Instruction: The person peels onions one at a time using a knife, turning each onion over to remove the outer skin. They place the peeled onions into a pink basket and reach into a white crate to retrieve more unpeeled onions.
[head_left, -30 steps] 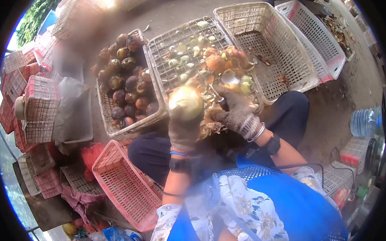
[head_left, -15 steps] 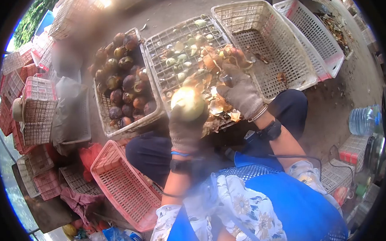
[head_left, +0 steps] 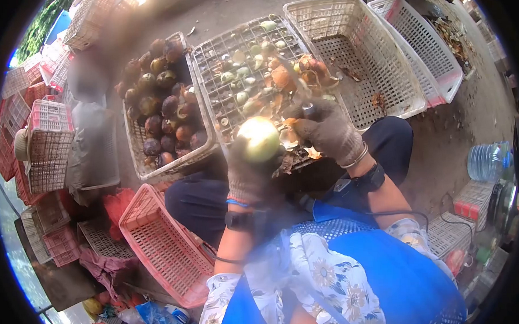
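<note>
My gloved left hand is closed round a pale, round peeled vegetable, perhaps an onion. To its right my gloved right hand grips the dark handle of a knife, whose blurred blade points up over the scraps. Both hands are above the near edge of an upturned white crate, its grid strewn with pale trimmings, orange-brown skins and some reddish pieces. Left of it, a crate holds several dark, reddish-brown round vegetables.
A deep white crate with a few skins stands at the right, beside more white crates. A pink crate lies near my left knee. Stacked crates line the left side. A large water bottle is at far right.
The knife now shows upright, its blade above my right hand, which has shifted slightly down. My left hand and the pale vegetable have moved slightly right. The view has shifted a little.
</note>
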A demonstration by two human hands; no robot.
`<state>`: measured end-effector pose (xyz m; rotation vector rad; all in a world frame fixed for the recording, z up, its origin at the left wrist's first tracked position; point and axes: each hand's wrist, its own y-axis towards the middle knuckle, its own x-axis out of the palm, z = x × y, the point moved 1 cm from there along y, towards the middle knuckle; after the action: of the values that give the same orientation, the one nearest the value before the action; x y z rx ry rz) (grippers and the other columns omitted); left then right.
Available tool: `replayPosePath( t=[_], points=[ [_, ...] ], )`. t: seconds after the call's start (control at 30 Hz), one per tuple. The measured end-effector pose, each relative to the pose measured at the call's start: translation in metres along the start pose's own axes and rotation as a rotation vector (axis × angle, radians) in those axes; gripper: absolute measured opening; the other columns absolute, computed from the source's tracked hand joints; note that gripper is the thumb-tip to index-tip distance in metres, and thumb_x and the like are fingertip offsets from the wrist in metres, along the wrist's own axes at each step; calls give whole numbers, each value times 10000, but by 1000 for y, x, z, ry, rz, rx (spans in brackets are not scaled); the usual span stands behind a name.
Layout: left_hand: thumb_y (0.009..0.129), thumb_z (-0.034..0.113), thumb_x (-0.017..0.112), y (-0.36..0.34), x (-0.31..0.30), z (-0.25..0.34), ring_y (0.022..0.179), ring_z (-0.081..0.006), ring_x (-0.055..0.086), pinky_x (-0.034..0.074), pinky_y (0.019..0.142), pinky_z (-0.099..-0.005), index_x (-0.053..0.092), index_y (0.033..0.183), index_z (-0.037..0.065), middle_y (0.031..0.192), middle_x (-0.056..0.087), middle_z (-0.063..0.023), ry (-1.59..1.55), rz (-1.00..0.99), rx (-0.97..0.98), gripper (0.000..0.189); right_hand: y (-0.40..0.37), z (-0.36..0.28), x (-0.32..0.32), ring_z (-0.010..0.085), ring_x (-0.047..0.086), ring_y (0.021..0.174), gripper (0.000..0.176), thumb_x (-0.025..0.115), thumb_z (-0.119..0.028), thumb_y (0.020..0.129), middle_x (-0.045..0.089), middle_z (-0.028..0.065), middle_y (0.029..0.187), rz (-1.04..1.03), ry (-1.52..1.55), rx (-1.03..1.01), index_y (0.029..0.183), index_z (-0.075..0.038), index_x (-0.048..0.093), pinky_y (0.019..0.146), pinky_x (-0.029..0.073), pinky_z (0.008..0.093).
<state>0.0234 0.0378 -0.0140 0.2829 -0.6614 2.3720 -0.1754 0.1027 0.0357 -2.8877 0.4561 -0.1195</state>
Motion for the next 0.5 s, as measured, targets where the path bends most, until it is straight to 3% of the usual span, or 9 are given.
replayPosePath(
  t=[0.07, 0.13, 0.17, 0.2, 0.27, 0.37, 0.4, 0.43, 0.5],
  points=[
    [878, 469, 615, 7, 2, -6, 1114, -314, 600, 545, 886, -477, 516, 1322, 108, 1227, 607, -129, -620, 86, -147, 581, -7, -5, 6, 101, 635, 793, 327, 688, -88, 833, 682, 51, 891, -23, -142, -28, 1151, -20, 657, 700, 526, 261],
    [889, 446, 607, 10, 3, -11, 1120, -308, 598, 531, 911, -473, 512, 1325, 107, 1234, 604, -134, -662, 46, -123, 561, -15, 0, 25, 112, 644, 875, 393, 694, -67, 830, 694, 64, 915, -136, 141, 103, 1210, -3, 616, 763, 531, 284],
    [899, 423, 600, 11, 2, -13, 1126, -303, 595, 518, 936, -468, 509, 1329, 106, 1241, 600, -140, -702, 11, -96, 542, -14, 7, 40, 134, 652, 929, 412, 676, -23, 837, 704, 73, 957, -111, 178, -44, 1241, -4, 596, 810, 529, 279],
    [899, 423, 600, 11, -2, -18, 1126, -303, 595, 518, 936, -468, 509, 1329, 106, 1241, 600, -140, -703, 15, -95, 542, -20, 2, 37, 127, 648, 952, 352, 659, -3, 846, 708, 86, 976, -133, -231, -144, 1195, 12, 614, 840, 521, 268],
    [918, 381, 585, 13, -10, -25, 1140, -299, 590, 495, 967, -455, 493, 1349, 99, 1252, 594, -144, 229, 41, 201, 523, -20, 15, 41, 118, 650, 928, 261, 653, -10, 847, 709, 97, 965, 26, -485, -406, 1107, 4, 647, 814, 521, 268],
    [890, 363, 623, 7, -16, -37, 1170, -344, 566, 492, 988, -474, 458, 1377, 82, 1290, 563, -166, 111, 61, 221, 586, -9, 31, 34, 181, 669, 859, 225, 693, -48, 806, 697, 127, 911, 175, 48, -198, 1027, -13, 666, 772, 528, 312],
    [876, 355, 641, 4, -8, -26, 1185, -367, 554, 490, 999, -483, 440, 1391, 74, 1310, 548, -177, 47, 69, 233, 620, 0, 34, 18, 289, 660, 830, 269, 739, -137, 778, 679, 145, 915, 240, -161, -164, 1017, -34, 672, 754, 531, 372],
    [858, 352, 660, 1, -4, -12, 1205, -397, 538, 493, 1001, -505, 428, 1397, 66, 1342, 519, -193, -655, 44, -43, 653, 7, 33, 2, 308, 654, 834, 301, 753, -188, 768, 671, 152, 931, 257, -503, -309, 1014, -33, 672, 752, 528, 390],
    [857, 346, 662, -1, -3, -23, 1210, -401, 535, 495, 996, -510, 426, 1399, 67, 1349, 512, -197, -297, 78, 106, 653, 19, 38, -12, 313, 645, 841, 356, 764, -291, 770, 650, 174, 996, 391, -937, -551, 996, -31, 674, 739, 515, 416]
  ],
)
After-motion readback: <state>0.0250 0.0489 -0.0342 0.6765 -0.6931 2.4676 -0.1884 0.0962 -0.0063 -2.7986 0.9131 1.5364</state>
